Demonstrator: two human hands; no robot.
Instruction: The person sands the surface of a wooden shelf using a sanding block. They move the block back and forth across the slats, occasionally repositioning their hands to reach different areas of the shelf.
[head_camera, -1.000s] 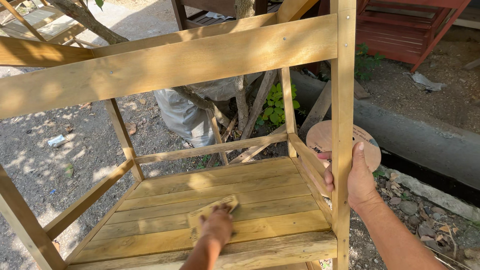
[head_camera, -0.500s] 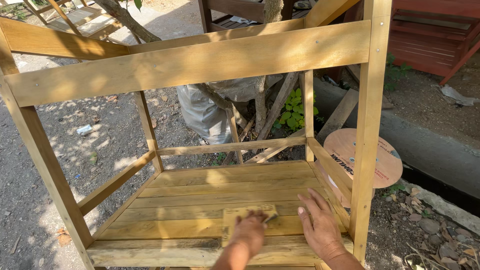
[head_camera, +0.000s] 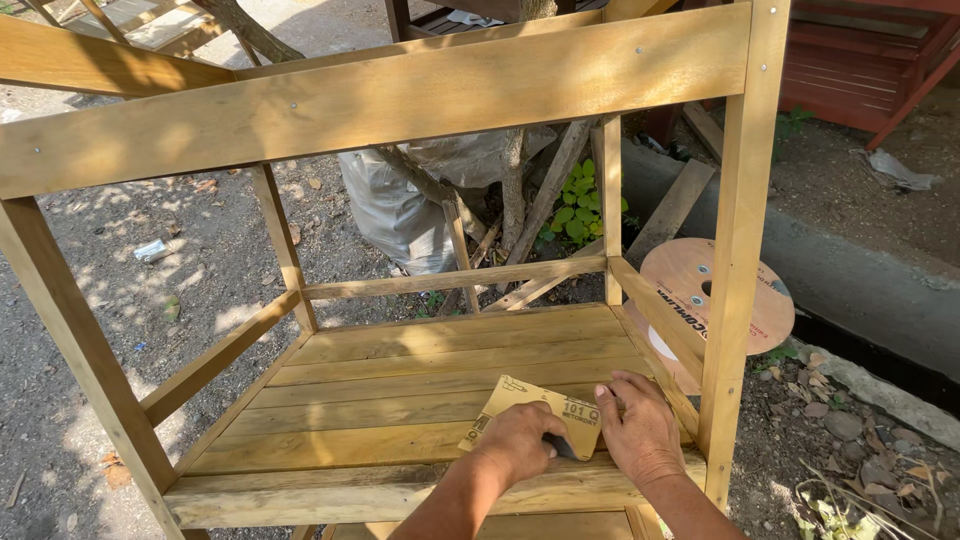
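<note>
Lower centre: left hand (head_camera: 518, 440) grips the sandpaper sheet (head_camera: 532, 412) on the slatted shelf (head_camera: 400, 400); right hand (head_camera: 640, 428) presses open beside the corner post (head_camera: 735, 300).

The slatted shelf (head_camera: 400, 385) lies open to the left and far of the hands, with bare planks out to the far rail (head_camera: 455, 280). Above, the top beam (head_camera: 380, 100) caps the way in from the near side. The right post (head_camera: 735, 260) and right side rail (head_camera: 655, 315) close off the right, just beside the right hand (head_camera: 640, 430). The left post (head_camera: 75, 340) and slanted brace (head_camera: 215, 360) bound the left.
</note>
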